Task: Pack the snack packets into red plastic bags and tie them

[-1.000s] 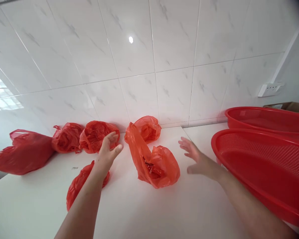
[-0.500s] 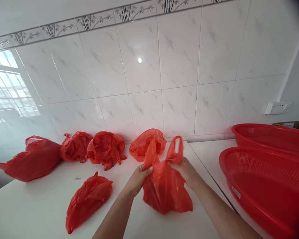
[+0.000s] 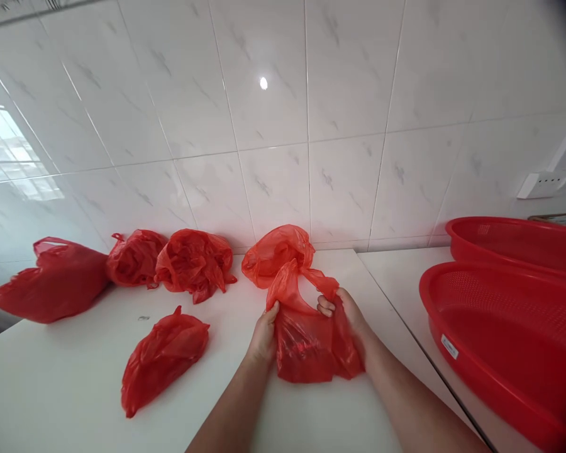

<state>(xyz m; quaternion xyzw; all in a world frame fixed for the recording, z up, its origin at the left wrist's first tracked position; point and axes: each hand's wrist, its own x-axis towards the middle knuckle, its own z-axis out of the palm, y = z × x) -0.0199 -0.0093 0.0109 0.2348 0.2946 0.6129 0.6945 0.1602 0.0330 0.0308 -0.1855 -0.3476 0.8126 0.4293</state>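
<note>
Between my hands hangs a thin red plastic bag (image 3: 304,346), its two handle loops upward and its mouth spread apart. My left hand (image 3: 265,333) pinches the bag's left edge, thumb on top. On the other side my right hand (image 3: 342,311) has its fingers curled round the right handle side. Just behind it, against the wall, lies a crumpled red bag (image 3: 278,251) that the held bag's left handle overlaps. Nearer to my left arm rests a folded red bag (image 3: 165,358) on the white table (image 3: 75,390).
Along the wall at left sit a full-looking red bag (image 3: 56,283) and two bunched red bags, one (image 3: 136,258) beside the other (image 3: 195,261). At right stand two red plastic baskets, the nearer (image 3: 476,371) in front of the farther (image 3: 514,242). A socket (image 3: 542,185) is on the tiled wall.
My view has tilted down. The bag's mouth is pulled wider, its right handle now folded down at my right hand, whose fingers have curled round that side.
</note>
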